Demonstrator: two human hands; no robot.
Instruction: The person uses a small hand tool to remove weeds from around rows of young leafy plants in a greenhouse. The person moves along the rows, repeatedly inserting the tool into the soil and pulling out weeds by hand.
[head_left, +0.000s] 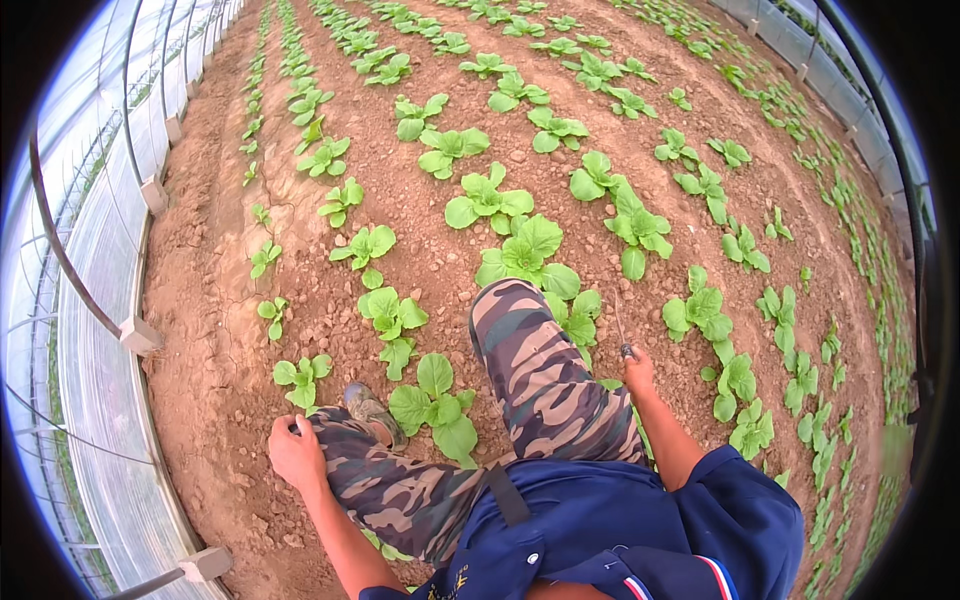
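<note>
My right hand (638, 373) is closed around the dark handle (627, 350) of a thin, narrow tool. Its slender shaft (619, 311) reaches forward over the soil, and its far tip is hard to make out. Beside my left knee, my left hand (295, 452) is curled with the fingers bent. A small dark spot shows between thumb and fingers; I cannot tell whether it is an object or shadow. Just ahead of that hand grows a small leafy green seedling (303, 381). A larger leafy plant (435, 409) stands between my legs.
Rows of leafy greens, such as this plant (525, 255), run ahead across brown cloddy soil (225, 300). On the left, a plastic film wall (105, 360) has curved metal hoops set in concrete blocks (140, 335). My shoe (367, 405) rests beside the larger plant.
</note>
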